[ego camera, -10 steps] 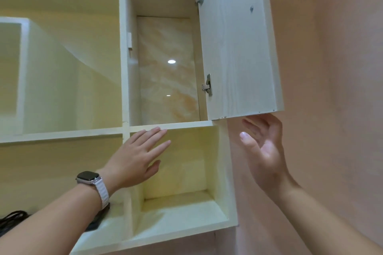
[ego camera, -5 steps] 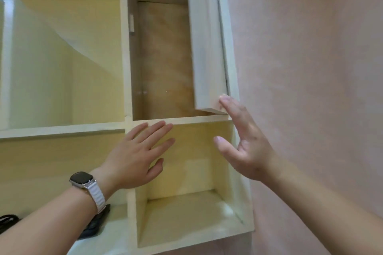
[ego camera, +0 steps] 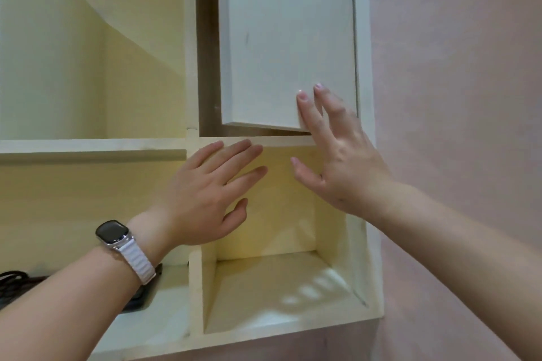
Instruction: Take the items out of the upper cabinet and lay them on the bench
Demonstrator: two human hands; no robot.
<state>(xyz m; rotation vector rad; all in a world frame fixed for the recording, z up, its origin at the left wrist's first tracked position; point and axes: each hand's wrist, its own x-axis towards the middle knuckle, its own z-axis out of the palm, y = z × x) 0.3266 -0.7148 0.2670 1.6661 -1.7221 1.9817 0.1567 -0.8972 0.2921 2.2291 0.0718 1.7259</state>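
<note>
Where the lower shelf runs off the left edge, a tangle of black cords (ego camera: pixel 11 284) lies cut off by the frame. Beside it is a dark flat object (ego camera: pixel 140 299) that your wrist half covers; I cannot tell what it is. Your left hand (ego camera: pixel 205 193) hovers before the open cubby (ego camera: pixel 278 287), its grip slack, fingers spread and holding nothing, perhaps poised to steady something. The upper cabinet (ego camera: pixel 361 23) shows only a dark slit (ego camera: pixel 208 67) beside its door (ego camera: pixel 281 38), which stands just ajar, so any items inside are hidden. Your right hand (ego camera: pixel 337 161) lays straight fingers (ego camera: pixel 306 108) flat on the door's lower corner. That grip is open, pressing rather than pulling, which suggests you mean to push it to. No surface is in view.
</note>
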